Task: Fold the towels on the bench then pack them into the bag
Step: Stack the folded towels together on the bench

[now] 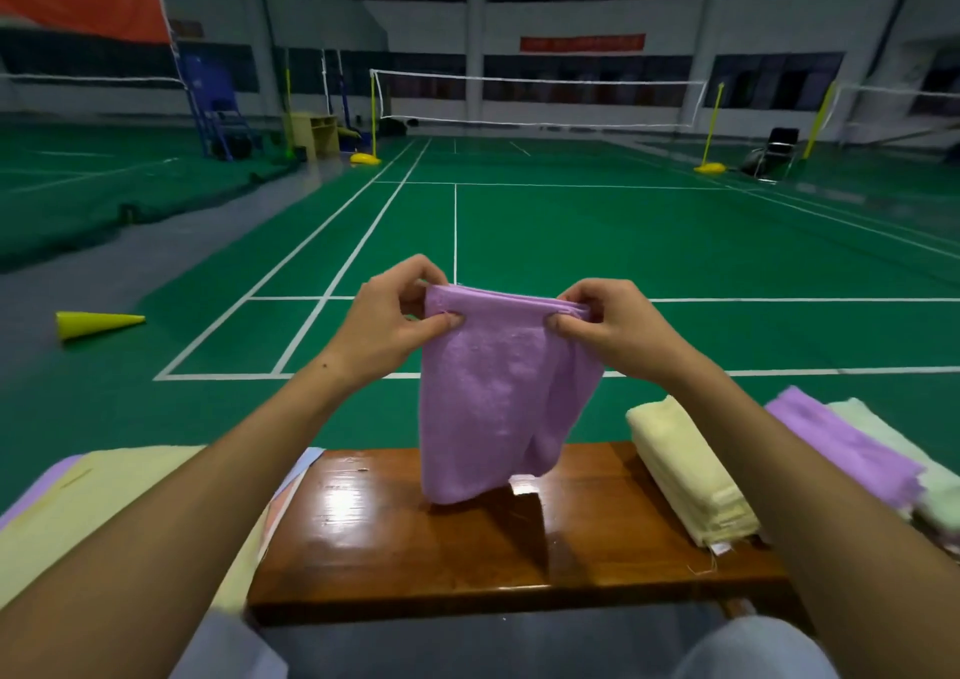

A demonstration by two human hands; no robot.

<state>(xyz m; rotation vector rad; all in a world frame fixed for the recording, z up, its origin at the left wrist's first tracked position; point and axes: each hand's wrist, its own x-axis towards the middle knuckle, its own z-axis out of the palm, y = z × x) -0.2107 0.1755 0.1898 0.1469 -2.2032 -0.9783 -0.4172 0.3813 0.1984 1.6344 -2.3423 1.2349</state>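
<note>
A purple towel (493, 398) hangs doubled over the glossy wooden bench (415, 538), its lower edge touching the bench top. My left hand (395, 315) pinches its upper left corner and my right hand (608, 325) pinches the upper right corner, both held up above the bench. A folded pale yellow towel (685, 465) lies on the bench to the right. Beyond it sit a folded purple towel (841, 444) and a pale green towel (914, 465). Flat yellow and purple towels (104, 502) lie spread at the left end. No bag shows in view.
A green badminton court with white lines stretches ahead, with a net (535, 99) at the far side. A yellow cone (96, 324) lies on the floor at left. My knees (748, 647) are at the bottom edge, close to the bench front.
</note>
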